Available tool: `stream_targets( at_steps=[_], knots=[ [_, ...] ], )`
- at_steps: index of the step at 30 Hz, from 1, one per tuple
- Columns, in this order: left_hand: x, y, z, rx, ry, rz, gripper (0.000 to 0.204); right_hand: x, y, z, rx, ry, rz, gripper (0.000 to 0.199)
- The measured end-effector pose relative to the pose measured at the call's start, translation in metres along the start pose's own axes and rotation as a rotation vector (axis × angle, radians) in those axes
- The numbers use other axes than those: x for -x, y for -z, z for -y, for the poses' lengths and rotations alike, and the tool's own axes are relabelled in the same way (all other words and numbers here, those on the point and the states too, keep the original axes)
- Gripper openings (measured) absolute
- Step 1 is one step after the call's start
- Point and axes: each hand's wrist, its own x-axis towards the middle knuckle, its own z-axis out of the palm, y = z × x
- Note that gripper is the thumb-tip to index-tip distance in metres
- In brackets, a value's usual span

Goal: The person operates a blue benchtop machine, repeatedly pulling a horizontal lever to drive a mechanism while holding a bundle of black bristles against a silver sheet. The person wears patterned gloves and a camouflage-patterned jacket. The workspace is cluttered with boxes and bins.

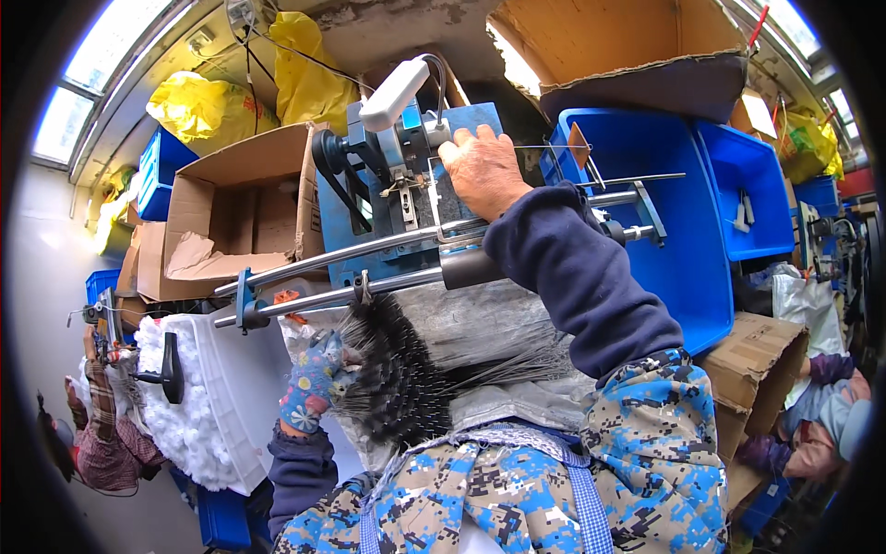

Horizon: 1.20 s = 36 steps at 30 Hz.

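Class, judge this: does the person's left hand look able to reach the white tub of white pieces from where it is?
Probably yes. The left hand, gloved, grips the black bristly bundle right beside the white tub, with nothing between them, though it would have to let go first.

Black bristle bundle (397, 379) on lap

Right hand (482, 170) outstretched, left (314, 380) seemingly clenched
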Motion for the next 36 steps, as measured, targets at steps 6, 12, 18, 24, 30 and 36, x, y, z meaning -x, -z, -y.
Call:
stream_targets(
  at_steps=[6, 12, 18, 24, 30, 36],
  knots=[
    [-0.003, -0.012, 0.004, -0.220, -0.006, 0.019, 0.041, -0.003, -0.003, -0.003, -0.093, -0.007, 0.021, 0.015],
    [0.006, -0.021, 0.010, -0.457, -0.153, -0.139, 0.041, -0.005, 0.004, -0.006, -0.073, -0.114, 0.159, 0.025],
    [0.011, -0.028, 0.024, -0.363, -0.239, -0.273, 0.035, 0.037, 0.018, -0.016, -0.027, -0.082, 0.056, 0.051],
    [0.001, -0.042, 0.025, -0.349, -0.259, -0.395, 0.023, 0.042, 0.026, -0.009, -0.087, -0.141, 0.148, 0.059],
    [0.000, -0.025, -0.001, -0.082, -0.242, -0.420, 0.023, 0.036, 0.011, 0.016, -0.123, -0.117, 0.061, 0.062],
    [-0.008, -0.002, -0.041, -0.034, -0.273, -0.608, 0.020, 0.019, 0.002, 0.059, -0.220, -0.099, 0.043, 0.060]
  ],
)
